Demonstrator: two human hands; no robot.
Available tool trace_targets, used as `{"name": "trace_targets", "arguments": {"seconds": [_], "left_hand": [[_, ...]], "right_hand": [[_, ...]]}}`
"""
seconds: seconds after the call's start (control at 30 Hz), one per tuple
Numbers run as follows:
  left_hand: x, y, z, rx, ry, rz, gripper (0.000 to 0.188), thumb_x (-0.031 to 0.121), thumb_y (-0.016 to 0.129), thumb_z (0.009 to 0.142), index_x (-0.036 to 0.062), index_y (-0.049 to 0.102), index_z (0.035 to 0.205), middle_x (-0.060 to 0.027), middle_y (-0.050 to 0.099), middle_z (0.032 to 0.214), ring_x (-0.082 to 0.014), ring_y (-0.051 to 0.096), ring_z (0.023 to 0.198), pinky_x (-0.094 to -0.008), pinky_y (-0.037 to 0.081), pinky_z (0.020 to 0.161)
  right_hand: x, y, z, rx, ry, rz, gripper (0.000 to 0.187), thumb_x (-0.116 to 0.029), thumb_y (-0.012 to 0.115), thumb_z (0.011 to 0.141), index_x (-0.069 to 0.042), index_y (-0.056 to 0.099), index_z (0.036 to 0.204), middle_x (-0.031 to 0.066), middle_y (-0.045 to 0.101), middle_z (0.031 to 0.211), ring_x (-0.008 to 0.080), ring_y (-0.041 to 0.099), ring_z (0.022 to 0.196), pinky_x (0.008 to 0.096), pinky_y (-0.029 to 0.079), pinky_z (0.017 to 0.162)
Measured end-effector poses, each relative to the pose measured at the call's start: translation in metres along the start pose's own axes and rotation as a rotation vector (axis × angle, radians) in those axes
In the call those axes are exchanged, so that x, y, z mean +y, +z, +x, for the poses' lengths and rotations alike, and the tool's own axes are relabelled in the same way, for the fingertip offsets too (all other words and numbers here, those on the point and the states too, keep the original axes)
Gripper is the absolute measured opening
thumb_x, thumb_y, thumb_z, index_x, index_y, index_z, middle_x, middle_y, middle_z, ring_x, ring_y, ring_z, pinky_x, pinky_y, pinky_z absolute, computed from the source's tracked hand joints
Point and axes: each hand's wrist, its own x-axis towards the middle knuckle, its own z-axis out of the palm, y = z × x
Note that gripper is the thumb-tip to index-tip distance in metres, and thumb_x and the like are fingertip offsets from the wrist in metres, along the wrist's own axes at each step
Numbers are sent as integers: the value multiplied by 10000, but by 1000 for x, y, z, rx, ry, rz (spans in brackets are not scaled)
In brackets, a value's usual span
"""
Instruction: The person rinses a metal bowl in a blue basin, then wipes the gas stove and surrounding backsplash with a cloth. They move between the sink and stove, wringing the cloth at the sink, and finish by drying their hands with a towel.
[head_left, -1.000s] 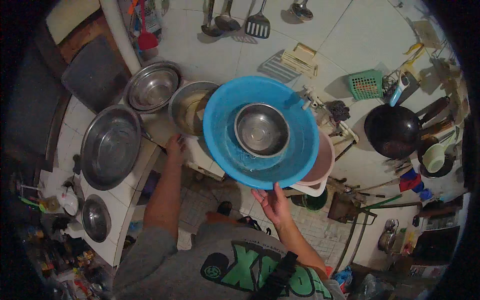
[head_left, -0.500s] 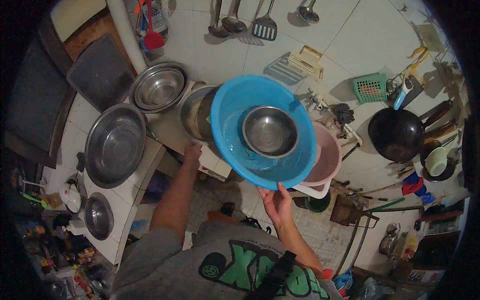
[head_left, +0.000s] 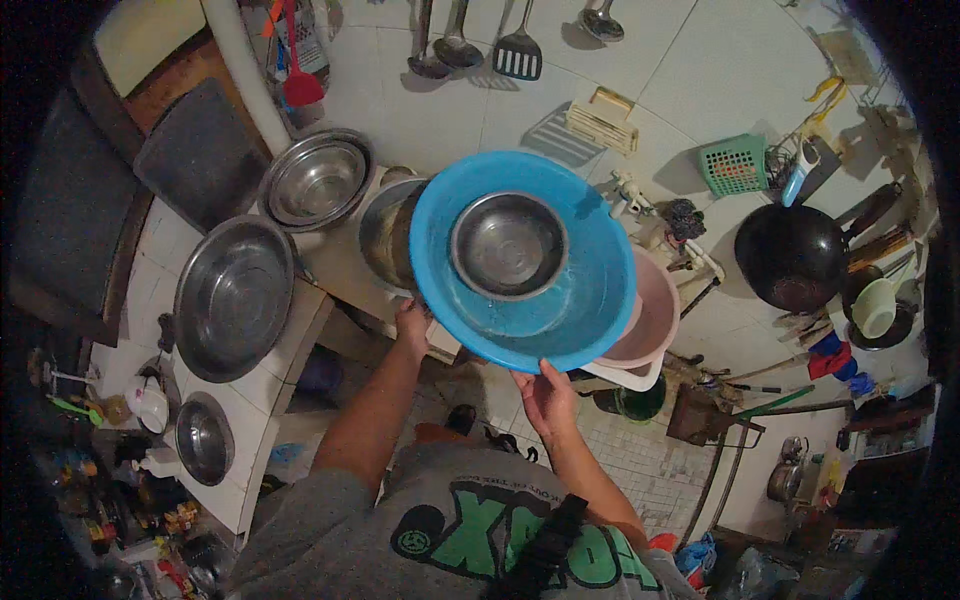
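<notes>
A large blue plastic basin (head_left: 590, 300) is in front of me, with a round steel bowl (head_left: 510, 246) lying inside it toward the left. My right hand (head_left: 548, 398) grips the near rim, thumb up along the edge and fingers beneath. At the lower left rim my left hand (head_left: 411, 322) has its fingers curled against the basin, their tips partly hidden. Just behind that hand, a steel pot (head_left: 383, 235) is partly covered by the blue basin. A pink basin (head_left: 652, 315) shows at the right, also partly covered.
Nested steel bowls (head_left: 320, 185) and a wide steel basin (head_left: 235, 300) stand on the left counter, with a smaller steel bowl (head_left: 204, 440) nearer. A tap (head_left: 630, 190), a green basket (head_left: 735, 165) and a black wok (head_left: 790, 257) are at the right. A tiled floor (head_left: 650, 460) lies below.
The steel bowl has slid left and up within the blue basin. My left hand has moved right, from the steel pot's edge to the basin's rim. The right hand keeps its grip.
</notes>
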Motion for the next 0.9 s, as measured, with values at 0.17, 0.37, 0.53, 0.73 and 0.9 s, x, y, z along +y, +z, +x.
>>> {"name": "trace_targets", "arguments": {"seconds": [0.17,0.37,0.53,0.73,0.9], "left_hand": [[0,-3,-16,-194,-9,42,395,249,517,1004,87,462,1360,-43,555,1273,-209,525,1162,-381,422,1011],[-4,-12,-27,-213,-113,193,346,232,575,944,78,538,1251,-49,611,1160,-189,582,1051,-362,483,906],[13,-12,-71,-192,172,239,413,212,606,919,29,516,1278,-86,579,1224,-208,579,1076,-331,489,893],[-12,-25,-58,-442,780,570,469,26,630,878,-7,482,1322,-112,494,1368,-250,522,1200,-380,431,992],[-3,2,-82,-462,658,283,419,-11,611,877,-14,524,1287,-135,511,1359,-235,522,1198,-380,392,1026]], "right_hand": [[2,-7,1,41,-45,-2,413,-137,607,930,16,472,1290,133,557,1307,279,546,1214,467,407,1078],[5,-7,1,36,-2,-82,397,-177,609,942,-4,488,1279,112,568,1291,258,541,1216,448,414,1063],[-10,-16,-1,26,123,-137,394,-247,610,951,-35,506,1266,86,573,1287,246,544,1206,441,425,1048],[-30,-9,-13,113,57,-143,359,-298,545,992,-59,509,1257,67,594,1233,210,561,1148,423,451,998],[-17,-32,-2,61,-126,-150,284,-264,562,988,-73,534,1197,64,605,1224,210,564,1159,441,431,1024]]}}
